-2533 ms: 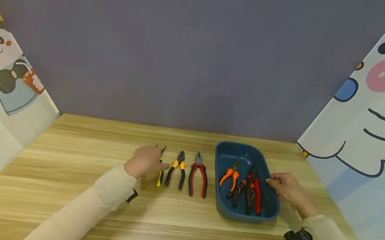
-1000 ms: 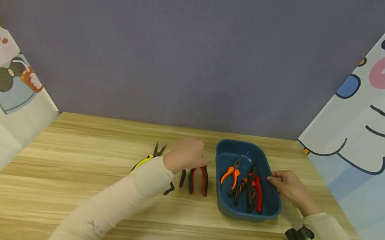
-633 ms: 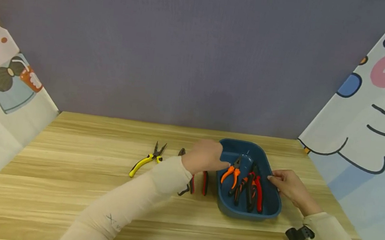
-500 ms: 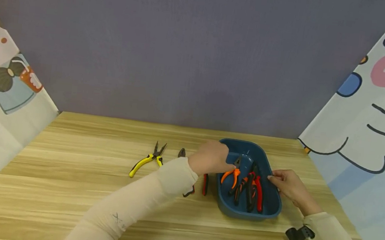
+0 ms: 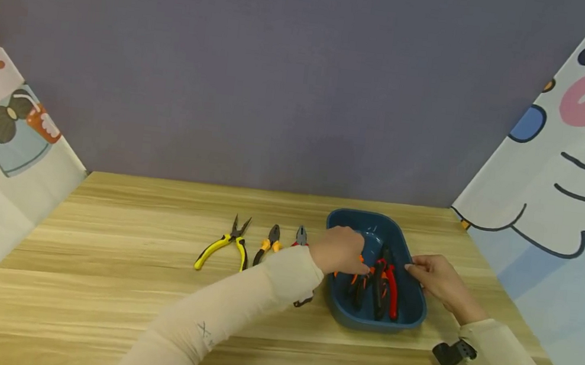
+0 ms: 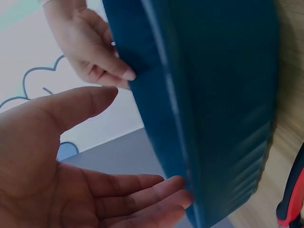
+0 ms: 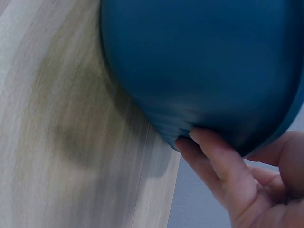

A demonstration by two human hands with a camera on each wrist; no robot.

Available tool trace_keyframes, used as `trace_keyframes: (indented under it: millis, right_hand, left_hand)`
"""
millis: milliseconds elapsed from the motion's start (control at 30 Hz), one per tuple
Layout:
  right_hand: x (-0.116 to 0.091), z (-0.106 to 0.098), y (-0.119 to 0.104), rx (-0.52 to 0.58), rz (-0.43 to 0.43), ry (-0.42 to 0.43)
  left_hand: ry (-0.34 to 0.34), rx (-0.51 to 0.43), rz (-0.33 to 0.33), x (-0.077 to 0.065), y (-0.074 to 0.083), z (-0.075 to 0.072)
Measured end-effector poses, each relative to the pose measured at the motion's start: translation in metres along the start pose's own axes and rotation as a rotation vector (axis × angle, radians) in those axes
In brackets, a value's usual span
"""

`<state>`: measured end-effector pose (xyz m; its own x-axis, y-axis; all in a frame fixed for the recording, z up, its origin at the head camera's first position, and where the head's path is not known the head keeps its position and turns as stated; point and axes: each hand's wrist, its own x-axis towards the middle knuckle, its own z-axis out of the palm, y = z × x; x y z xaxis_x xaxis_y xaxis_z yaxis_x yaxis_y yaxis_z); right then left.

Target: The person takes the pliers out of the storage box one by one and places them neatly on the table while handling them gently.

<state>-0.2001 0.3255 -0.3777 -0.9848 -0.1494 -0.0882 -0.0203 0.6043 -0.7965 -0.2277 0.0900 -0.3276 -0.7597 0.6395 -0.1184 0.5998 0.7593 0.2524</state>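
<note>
we are reaching our left hand (image 5: 341,251) into the blue tray (image 5: 412,320) from 9 o'clock, fingers loose and holding nothing, right over the orange pliers (image 5: 354,279). their handles are running toward 6 o'clock. our right hand (image 5: 435,278) is pinching the tray's rim at 3 o'clock, so the left is nearer the pliers.

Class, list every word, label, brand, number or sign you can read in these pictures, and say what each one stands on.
Left sleeve: a small dark mark, perhaps "X" and more, too small to read.
Pliers in the blue tray and on the table: no lettering readable.
Cartoon panels: drawings only, no words.
Wrist views: no text.
</note>
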Motion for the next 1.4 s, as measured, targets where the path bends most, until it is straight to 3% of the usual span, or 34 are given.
trace_keyframes:
  millis: [600, 1400]
  right_hand:
    - [0.000, 0.001, -0.002, 0.050, 0.033, -0.026]
    - [0.000, 0.001, 0.000, 0.046, 0.014, -0.022]
  left_hand:
    - [-0.076, 0.079, -0.043, 0.022, 0.003, 0.018]
    - [-0.148, 0.257, -0.305, 0.052, 0.015, 0.050]
